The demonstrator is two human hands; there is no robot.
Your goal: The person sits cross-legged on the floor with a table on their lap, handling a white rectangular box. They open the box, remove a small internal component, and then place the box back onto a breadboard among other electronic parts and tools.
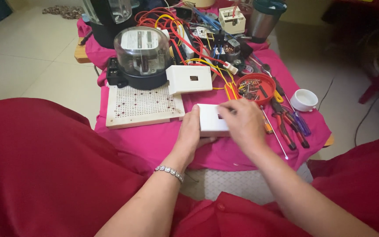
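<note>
Two hands on white plastic switch box (209,119), left hand (189,134) grip clamped on its left edge, right hand (242,120) fingers curled over top, pink-clothed surface (154,138), red screw bowl (256,87) near.

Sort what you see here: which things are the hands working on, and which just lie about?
In hand:
white box, gripped by left hand and right hand.

Lying about:
second white box; meter with clear dome; perforated board; red bowl of screws; pliers; wires; white cup.
</note>
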